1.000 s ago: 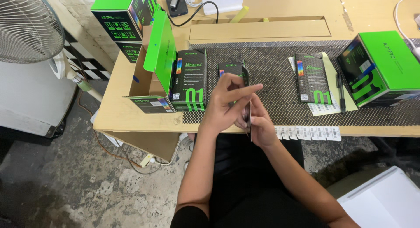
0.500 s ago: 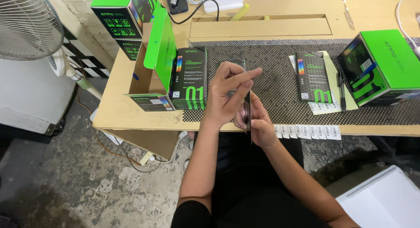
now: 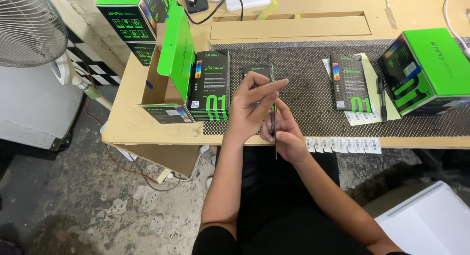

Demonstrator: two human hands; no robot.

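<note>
Both hands (image 3: pixel 267 118) slightly lower now, fingers pinching an edge-on, barely readable thin black box (image 3: pixel 273 132).

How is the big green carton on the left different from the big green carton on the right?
The left carton stands open, its green lid flipped up, with flat black packs upright against it; the right carton is shut. The left carton sits at the table's left edge beside the patterned mat, while the right carton rests on the mat. Both are bright green and black, and both lie away from the hands.
</note>
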